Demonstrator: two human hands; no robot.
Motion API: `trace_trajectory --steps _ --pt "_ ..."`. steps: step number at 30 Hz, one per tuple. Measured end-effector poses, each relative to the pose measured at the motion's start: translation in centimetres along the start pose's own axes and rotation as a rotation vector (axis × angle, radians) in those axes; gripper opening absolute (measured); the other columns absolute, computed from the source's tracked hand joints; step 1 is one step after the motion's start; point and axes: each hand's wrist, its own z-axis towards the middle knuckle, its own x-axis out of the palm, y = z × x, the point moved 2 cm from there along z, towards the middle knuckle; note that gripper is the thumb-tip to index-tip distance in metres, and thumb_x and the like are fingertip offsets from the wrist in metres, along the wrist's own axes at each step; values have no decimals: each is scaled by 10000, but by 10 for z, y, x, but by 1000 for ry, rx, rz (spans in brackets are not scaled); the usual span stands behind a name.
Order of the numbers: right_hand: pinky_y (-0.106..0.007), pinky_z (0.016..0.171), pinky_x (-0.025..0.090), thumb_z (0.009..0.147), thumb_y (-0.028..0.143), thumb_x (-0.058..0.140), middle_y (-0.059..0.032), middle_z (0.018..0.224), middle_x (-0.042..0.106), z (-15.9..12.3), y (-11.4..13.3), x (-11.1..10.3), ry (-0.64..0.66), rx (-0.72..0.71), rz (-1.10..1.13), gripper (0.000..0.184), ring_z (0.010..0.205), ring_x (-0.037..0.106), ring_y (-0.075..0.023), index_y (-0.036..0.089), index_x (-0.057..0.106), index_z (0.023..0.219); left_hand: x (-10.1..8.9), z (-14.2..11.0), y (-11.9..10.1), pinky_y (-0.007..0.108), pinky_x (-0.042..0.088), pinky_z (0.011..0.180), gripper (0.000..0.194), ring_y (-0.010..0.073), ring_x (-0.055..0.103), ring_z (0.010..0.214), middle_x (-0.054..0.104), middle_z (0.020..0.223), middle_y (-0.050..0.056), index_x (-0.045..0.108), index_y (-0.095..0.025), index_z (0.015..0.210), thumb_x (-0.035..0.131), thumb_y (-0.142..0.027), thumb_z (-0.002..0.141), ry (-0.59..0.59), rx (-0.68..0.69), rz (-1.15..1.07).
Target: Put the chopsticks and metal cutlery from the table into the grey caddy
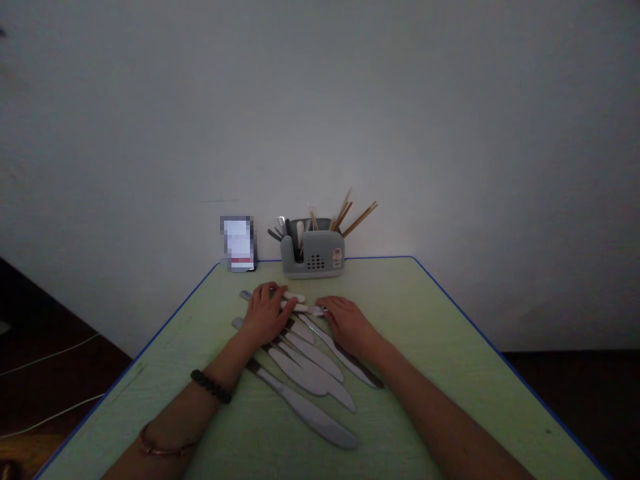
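Observation:
My left hand [266, 316] is bent over the cutlery in the middle of the table, its thumb and fingers closed on a white-handled fork [300, 308]. The fork's metal end points right, into the fingertips of my right hand [349, 324], which pinch it. Another white handle [295, 297] lies just beyond, partly under my left fingers. Several table knives [320, 417] are fanned out below, blades toward the lower right; my left hand and wrist cover part of their handles. A single knife [345, 357] lies slanted beside my right hand, partly hidden by it.
A grey cutlery holder [314, 257] stands at the back, holding utensils and chopsticks [360, 219]. Left of it, a phone [239, 244] with a lit, blurred screen leans against the wall [320, 120]. The pale green table [440, 373] has a blue edge.

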Motion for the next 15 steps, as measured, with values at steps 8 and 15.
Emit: trace_trajectory --steps 8,15 --pt "-347 985 367 766 -19 338 -128 1196 594 0 -8 -2 -41 110 -27 507 1106 511 -185 105 521 1223 -8 0 -10 439 412 933 344 249 474 1055 536 1113 103 584 -186 1139 387 -364 920 22 101 -75" --pt "-348 875 419 840 95 375 -110 989 657 -1 -15 -18 -127 234 -50 353 924 568 -202 111 592 1118 -10 -1 -4 459 386 967 309 274 438 1169 531 1223 98 610 -208 1116 422 -200 871 7 105 -87"
